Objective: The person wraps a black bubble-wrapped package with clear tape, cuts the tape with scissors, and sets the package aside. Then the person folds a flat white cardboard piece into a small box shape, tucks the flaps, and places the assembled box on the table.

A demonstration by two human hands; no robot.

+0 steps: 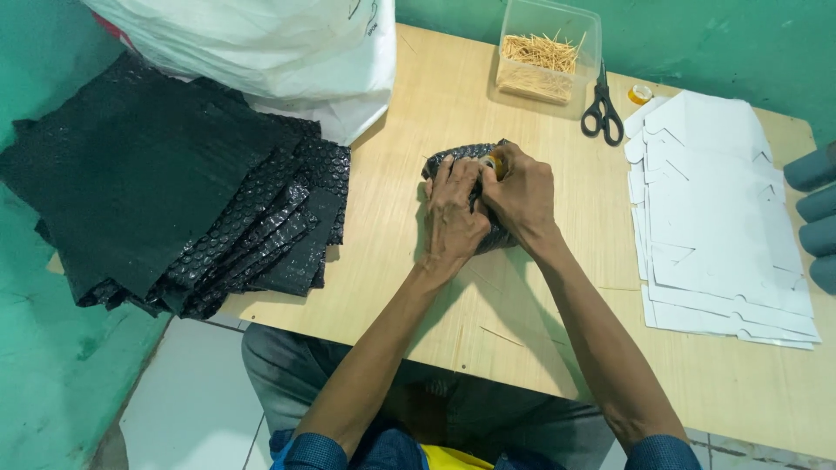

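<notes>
A small bundle wrapped in black bubble wrap [453, 157] lies near the middle of the wooden table [418, 287]. My left hand [453, 213] presses down on the bundle's left side. My right hand [521, 193] grips its right side, fingers curled over the top. A small yellowish piece, maybe tape, shows between my fingertips at the top of the bundle; most of the bundle is hidden under both hands.
A stack of black bubble wrap sheets [165, 183] covers the table's left. A white plastic bag [261, 43] lies at the back left. A clear tub of thin sticks [544, 57], black scissors [603, 109] and a tape roll [641, 93] sit at the back. Flat white cardboard cutouts [723, 209] are stacked right.
</notes>
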